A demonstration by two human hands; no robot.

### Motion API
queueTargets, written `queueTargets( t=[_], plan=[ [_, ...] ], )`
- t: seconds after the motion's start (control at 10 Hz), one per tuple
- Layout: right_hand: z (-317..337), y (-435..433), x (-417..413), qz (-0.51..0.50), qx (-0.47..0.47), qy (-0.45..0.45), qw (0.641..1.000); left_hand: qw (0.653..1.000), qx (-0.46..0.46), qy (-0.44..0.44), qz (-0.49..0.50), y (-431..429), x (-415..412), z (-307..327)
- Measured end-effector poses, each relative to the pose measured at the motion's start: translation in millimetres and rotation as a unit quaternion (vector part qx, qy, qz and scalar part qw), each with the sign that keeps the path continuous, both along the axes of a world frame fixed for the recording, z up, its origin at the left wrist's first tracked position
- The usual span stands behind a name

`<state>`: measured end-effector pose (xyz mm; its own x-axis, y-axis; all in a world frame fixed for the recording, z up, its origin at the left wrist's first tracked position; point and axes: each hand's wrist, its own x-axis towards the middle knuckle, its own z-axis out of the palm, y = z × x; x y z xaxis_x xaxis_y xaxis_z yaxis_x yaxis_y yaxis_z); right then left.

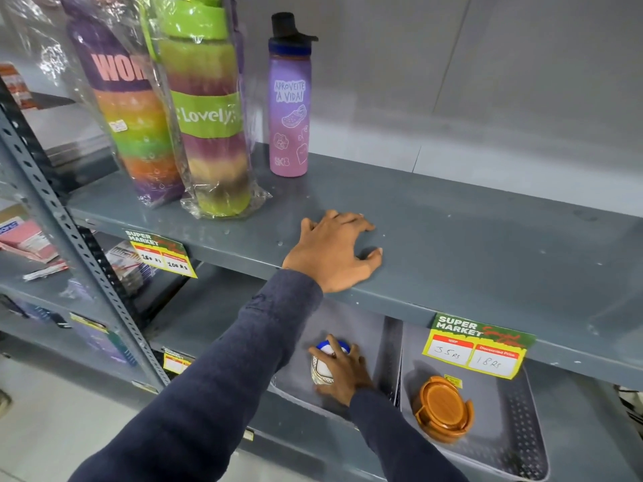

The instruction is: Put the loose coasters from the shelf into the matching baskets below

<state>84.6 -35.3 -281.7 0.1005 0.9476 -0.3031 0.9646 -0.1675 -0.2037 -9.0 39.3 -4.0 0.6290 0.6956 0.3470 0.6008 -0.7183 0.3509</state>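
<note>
Two grey perforated baskets sit under the upper shelf (452, 238), and I find coasters in both. No loose coaster is visible on that shelf now; its bare surface carries only three bottles near the left end, two wrapped striped ones and a purple bottle (288, 109). I judge the task to be at or near its last placement, though the shelf's far right runs out of view.

My right hand (344, 372) is down inside the left basket (389, 346), grip closed over a white patterned coaster with a blue edge (323, 363). It stands nearly on edge, its face turned left toward the aisle and the blue rim uppermost. Being round, it has no long axis; its thin axis lies roughly level. Whether it rests on the basket floor I cannot tell.

My left hand (334, 250) lies palm down on the shelf's front edge, fingers spread and curled, holding nothing.

The right basket (522, 405) holds an orange-brown coaster set (442, 408) in its holder, tilted with its face up and toward me.
</note>
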Motion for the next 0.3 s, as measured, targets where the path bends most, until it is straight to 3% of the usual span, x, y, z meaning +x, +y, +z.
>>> queueTargets(
  t=[0.2, 0.3],
  plan=[
    [29.9, -21.2, -6.2, -0.025, -0.002, 0.072, 0.997, 1.000, -0.002, 0.004, 0.000, -0.1, 1.1, 3.3],
    [44.8, -37.6, -9.1, -0.029, 0.077, 0.099, 0.992, 1.000, -0.005, 0.014, 0.005, -4.0, -1.5, 5.4]
  ],
)
